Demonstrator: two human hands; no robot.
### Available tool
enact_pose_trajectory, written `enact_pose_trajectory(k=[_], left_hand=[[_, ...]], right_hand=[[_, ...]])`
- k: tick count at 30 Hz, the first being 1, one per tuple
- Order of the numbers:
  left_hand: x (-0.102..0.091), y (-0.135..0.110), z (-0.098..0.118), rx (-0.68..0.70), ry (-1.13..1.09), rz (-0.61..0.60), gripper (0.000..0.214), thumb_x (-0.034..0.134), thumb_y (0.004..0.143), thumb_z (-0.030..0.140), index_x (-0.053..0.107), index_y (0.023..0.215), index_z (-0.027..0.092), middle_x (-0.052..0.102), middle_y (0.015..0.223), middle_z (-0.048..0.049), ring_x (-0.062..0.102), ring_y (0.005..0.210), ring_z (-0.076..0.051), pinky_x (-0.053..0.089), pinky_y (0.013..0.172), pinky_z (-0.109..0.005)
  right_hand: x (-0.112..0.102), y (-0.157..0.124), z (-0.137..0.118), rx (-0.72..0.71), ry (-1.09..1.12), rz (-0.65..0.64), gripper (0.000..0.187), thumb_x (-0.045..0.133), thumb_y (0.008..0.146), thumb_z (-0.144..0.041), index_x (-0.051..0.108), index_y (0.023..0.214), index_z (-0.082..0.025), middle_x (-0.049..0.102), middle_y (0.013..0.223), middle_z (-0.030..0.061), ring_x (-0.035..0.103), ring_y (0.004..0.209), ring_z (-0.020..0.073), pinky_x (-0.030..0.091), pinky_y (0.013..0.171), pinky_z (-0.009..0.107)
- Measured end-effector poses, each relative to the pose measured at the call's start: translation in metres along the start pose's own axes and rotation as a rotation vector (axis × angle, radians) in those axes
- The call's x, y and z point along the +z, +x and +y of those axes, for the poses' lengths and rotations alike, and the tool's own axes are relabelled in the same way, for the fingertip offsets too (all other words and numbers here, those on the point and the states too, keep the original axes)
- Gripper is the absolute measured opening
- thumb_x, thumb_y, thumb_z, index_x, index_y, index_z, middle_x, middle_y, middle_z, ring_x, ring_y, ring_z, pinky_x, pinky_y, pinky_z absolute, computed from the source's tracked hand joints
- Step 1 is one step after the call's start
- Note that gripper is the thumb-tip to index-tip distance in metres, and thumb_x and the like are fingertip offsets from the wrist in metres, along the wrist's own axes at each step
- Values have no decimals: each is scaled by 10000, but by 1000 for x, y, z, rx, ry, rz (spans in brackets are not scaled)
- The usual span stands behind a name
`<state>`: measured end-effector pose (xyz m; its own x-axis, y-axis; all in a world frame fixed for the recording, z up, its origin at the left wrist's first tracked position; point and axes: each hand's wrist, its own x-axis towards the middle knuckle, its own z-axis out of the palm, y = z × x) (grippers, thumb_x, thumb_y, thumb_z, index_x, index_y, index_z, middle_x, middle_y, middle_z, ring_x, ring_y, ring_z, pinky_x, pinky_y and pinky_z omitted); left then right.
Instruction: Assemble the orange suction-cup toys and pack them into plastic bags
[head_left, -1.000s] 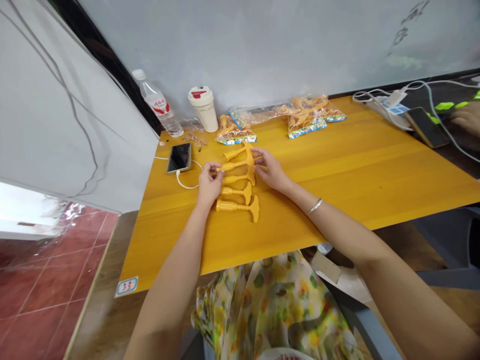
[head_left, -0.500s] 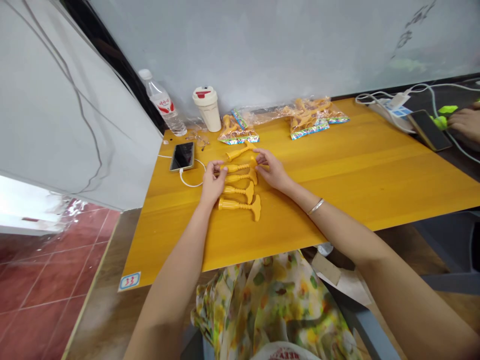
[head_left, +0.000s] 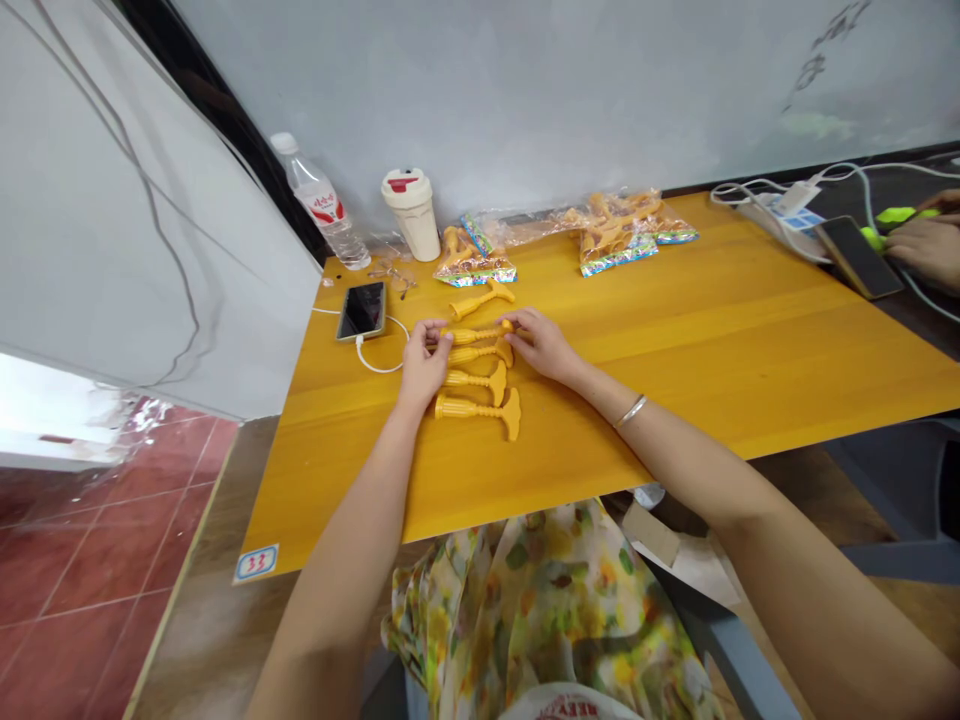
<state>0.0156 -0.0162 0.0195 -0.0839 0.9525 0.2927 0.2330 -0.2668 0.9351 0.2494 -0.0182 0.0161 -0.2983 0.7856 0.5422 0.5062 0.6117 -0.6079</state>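
A: Start at the near side. What's there?
B: Desk [head_left: 637, 420]. Number label [head_left: 256, 563] on its near corner, left of the white cup [head_left: 417, 220]. Then the nearest T-piece [head_left: 476, 409], yellow, lying flat, well nearer than the cup and a bit right. Second T-piece [head_left: 478, 380] just beyond, third T-piece [head_left: 484, 354] next; all have heads to the right.

A: Hands?
B: Both on the held T-piece [head_left: 474, 336], fourth row, in front of the cup and slightly right. Left grip [head_left: 425, 368] closed, thumb and fingers pinching the handle end. Can't tell if it also touches the third one. Right grip [head_left: 546, 345] pinching the head end, head seen about edge-on.

A: Further out?
B: Far T-piece [head_left: 481, 299], tilted, near-right of the cup. Phone [head_left: 362, 311] with white cable, near-left of it. Glasses [head_left: 394, 275] just in front of it.

A: Back row?
B: Small bag [head_left: 474, 262] of yellow pieces just right of the cup, bigger bags [head_left: 619, 235] further right. Bottle [head_left: 321, 205] left. Co-worker's hand [head_left: 930, 248] far right, at lime-green pieces [head_left: 896, 214]. Whiteboard [head_left: 562, 90] behind the cup.
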Motion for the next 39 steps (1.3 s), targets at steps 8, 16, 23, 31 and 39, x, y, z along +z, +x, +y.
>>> enact_pose_trajectory(k=[8, 16, 23, 31, 39], left_hand=[[0, -1, 4, -15, -14, -4, 148, 635, 844, 167, 613, 986, 200, 548, 783, 16, 540, 733, -136, 450, 745, -253], [0, 0, 3, -11, -14, -17, 150, 625, 850, 178, 612, 997, 199, 544, 783, 16, 536, 730, -131, 452, 743, -250], [0, 0, 2, -11, -10, -20, 162, 642, 847, 205, 609, 1005, 197, 551, 800, 13, 547, 743, -133, 460, 766, -259], [0, 0, 1, -26, -14, -9, 175, 661, 833, 247, 612, 995, 201, 558, 808, 12, 556, 746, -133, 465, 768, -257], [1, -2, 3, -41, -35, -10, 158, 641, 835, 218, 620, 990, 194, 571, 815, 9, 558, 757, -130, 456, 766, -252]], right_hand=[[-1, 0, -4, -12, -27, -59, 229, 547, 944, -274, 691, 1108, -206, 689, 1052, 97, 612, 1009, 236, 487, 962, 408], [0, -1, -2, -11, -42, -79, 216, 563, 944, -272, 706, 1088, -199, 687, 1030, 97, 612, 976, 236, 477, 938, 400], [1, -1, -5, 14, -38, -114, 234, 575, 928, -249, 697, 1123, -210, 714, 1090, 96, 623, 1043, 250, 475, 982, 421], [1, -1, -6, 20, -41, -141, 260, 568, 922, -241, 674, 1158, -208, 726, 1129, 98, 632, 1061, 255, 480, 993, 443], [4, -3, -4, 35, -109, -150, 325, 588, 918, -242, 647, 1231, -175, 681, 1200, 132, 578, 1143, 277, 447, 1038, 451]])
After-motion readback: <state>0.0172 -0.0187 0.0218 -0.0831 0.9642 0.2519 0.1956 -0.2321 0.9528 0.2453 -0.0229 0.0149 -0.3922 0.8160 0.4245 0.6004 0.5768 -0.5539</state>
